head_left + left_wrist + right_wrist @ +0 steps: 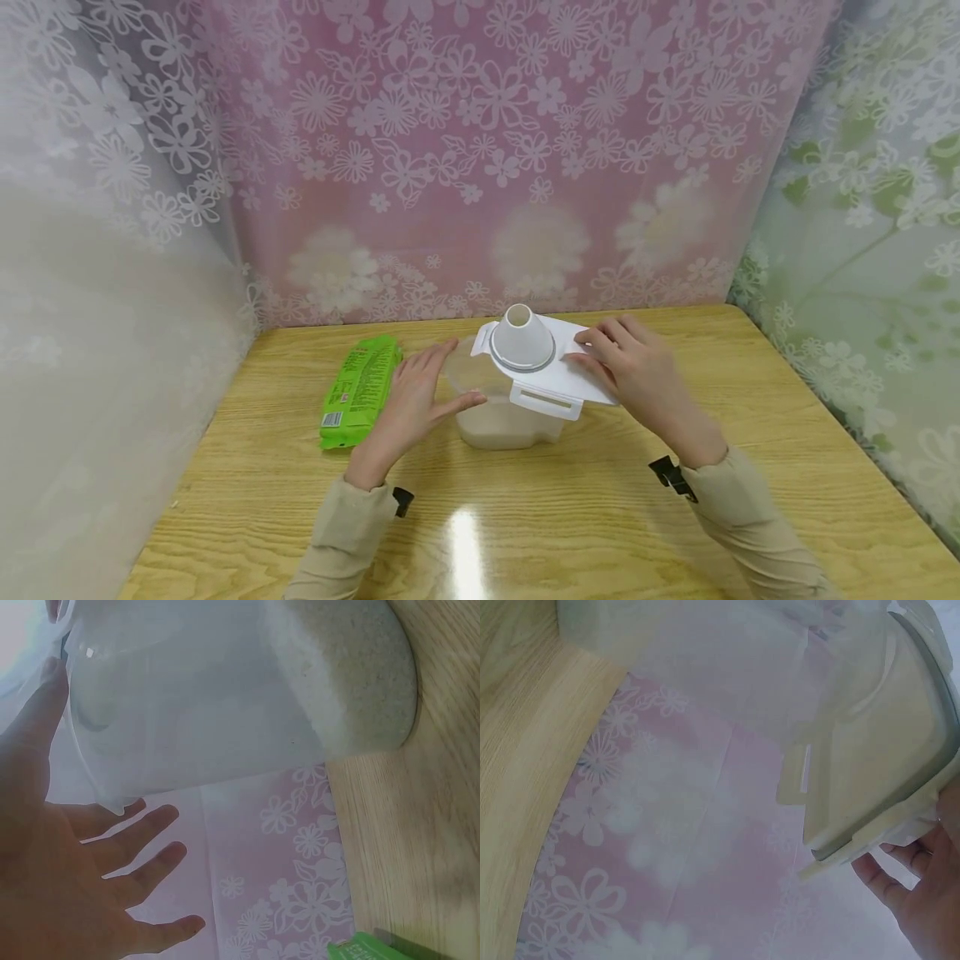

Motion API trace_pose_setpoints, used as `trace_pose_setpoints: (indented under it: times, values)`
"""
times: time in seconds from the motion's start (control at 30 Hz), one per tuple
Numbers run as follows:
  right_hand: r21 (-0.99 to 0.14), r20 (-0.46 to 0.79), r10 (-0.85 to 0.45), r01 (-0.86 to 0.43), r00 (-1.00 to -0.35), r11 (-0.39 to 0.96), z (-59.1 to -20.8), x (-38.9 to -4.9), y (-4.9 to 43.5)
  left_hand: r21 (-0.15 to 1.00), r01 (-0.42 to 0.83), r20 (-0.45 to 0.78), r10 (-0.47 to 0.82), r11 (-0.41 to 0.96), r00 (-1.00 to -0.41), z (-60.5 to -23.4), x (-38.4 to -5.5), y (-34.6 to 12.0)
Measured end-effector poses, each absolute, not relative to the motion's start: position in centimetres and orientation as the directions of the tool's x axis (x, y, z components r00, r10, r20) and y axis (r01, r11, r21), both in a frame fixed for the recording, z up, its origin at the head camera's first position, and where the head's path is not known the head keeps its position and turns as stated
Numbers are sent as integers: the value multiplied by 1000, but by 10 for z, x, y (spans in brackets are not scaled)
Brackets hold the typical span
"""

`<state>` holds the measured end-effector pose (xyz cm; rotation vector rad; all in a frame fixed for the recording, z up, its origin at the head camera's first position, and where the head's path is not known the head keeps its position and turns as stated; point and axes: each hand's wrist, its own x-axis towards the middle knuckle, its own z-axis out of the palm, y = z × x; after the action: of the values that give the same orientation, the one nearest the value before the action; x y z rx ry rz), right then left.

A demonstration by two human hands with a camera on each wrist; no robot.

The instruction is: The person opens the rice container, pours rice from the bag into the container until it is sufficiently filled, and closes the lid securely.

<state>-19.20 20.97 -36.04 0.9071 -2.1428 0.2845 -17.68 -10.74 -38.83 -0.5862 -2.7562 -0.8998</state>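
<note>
A translucent plastic container [504,427] stands upright on the table, with pale grains like rice [351,675] in its lower part. Over its mouth is a white lid [558,371] with a cone-shaped spout [522,340] and side clips, tilted and partly off the rim. My right hand [641,379] pinches the lid's right end between thumb and fingers; the lid's underside with a grey seal shows in the right wrist view. With fingers spread and nearly straight, my left hand [412,398] is at the container's left side, its thumb by the rim.
Left of the container, close by my left hand, a bright green packet [362,392] with printed text and a barcode lies on the wooden table [525,533]. Floral curtains [480,167] hang behind the table and on both sides.
</note>
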Motion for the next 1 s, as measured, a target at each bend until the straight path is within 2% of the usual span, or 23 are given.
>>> trace_pose_setpoints:
  times: [0.63, 1.0]
  values:
    - [20, 717, -544, -767, -436, 641, -362, -208, 188, 571, 410, 274, 306, 711, -912, -391, -179, -108]
    - [6, 732, -524, -765, -435, 644, -361, -211, 185, 614, 454, 342, 301, 646, -890, -389, -182, -108]
